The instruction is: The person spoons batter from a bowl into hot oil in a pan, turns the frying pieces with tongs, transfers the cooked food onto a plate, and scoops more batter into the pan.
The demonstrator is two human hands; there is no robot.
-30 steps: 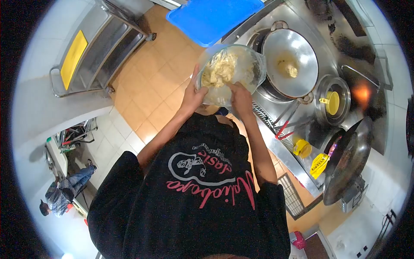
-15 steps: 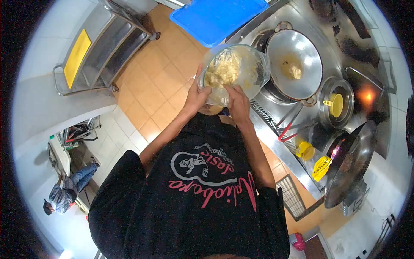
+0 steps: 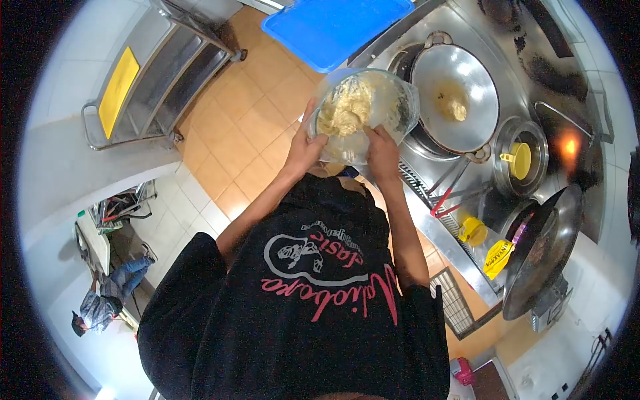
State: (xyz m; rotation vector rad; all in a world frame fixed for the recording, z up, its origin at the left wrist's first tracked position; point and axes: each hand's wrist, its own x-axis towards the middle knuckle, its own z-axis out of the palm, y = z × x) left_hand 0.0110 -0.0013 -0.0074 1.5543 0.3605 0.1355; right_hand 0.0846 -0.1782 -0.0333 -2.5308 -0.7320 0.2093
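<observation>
My left hand (image 3: 305, 148) grips the rim of a clear bowl (image 3: 400, 110) on its left side, thumb over the edge. A lump of thick pale yellow batter (image 3: 348, 110) lies in the left part of the bowl, and smears coat its walls. My right hand (image 3: 383, 152) is at the bowl's near right side, fingers closed and pointing into it. What they hold, if anything, is too small to make out. Just right of the bowl, a silver wok (image 3: 467, 87) sits on the stove with a piece of batter (image 3: 456, 111) in its bottom.
A blue tray (image 3: 337, 30) lies beyond the bowl. Along the steel counter are red-handled tongs (image 3: 440, 203), a yellow dipper (image 3: 519, 161) in a metal basin, a yellow packet (image 3: 498, 259) and a dark wok (image 3: 543, 253). Another person (image 3: 110, 293) is at far left.
My right hand has moved right, away from the batter toward the bowl's right side. The batter is gathered differently. My left hand and the bowl stay nearly in place.
</observation>
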